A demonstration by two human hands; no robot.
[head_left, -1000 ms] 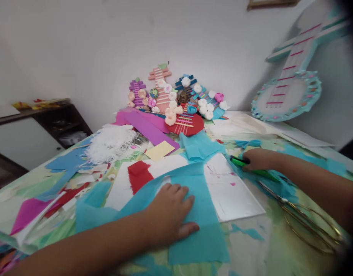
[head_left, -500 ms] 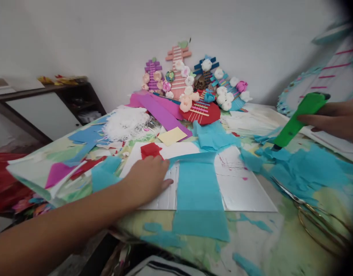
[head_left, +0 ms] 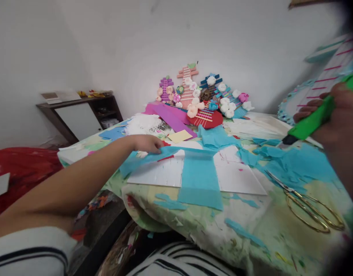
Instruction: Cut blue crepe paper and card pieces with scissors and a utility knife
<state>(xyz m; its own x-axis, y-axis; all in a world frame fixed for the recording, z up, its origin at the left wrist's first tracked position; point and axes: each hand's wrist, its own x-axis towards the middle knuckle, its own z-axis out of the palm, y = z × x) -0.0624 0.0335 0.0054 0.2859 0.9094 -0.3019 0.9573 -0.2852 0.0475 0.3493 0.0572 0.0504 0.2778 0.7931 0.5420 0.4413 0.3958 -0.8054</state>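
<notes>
My left hand (head_left: 149,144) is closed at the far left part of a white board (head_left: 157,172), with its fingertips at a strip of blue crepe paper; the grip itself is hard to make out. A wide blue strip (head_left: 201,174) runs down over the board and past its near edge. On the right, my right hand (head_left: 334,115) is wrapped round a green glue gun (head_left: 311,122), its dark tip pointing down and left above crumpled blue paper (head_left: 302,165). Open scissors (head_left: 305,203) with gold handles lie below it.
Paper-flower-decorated instrument shapes (head_left: 190,92) lean on the wall behind purple paper (head_left: 172,120), a yellow slip (head_left: 179,136) and white shreds (head_left: 143,124). A low cabinet (head_left: 78,119) stands back left. Blue scraps lie near the front edge.
My left hand has moved from the board's left part to its far edge and closed. My right hand has turned the green tool and come nearer. The camera view has shifted.
</notes>
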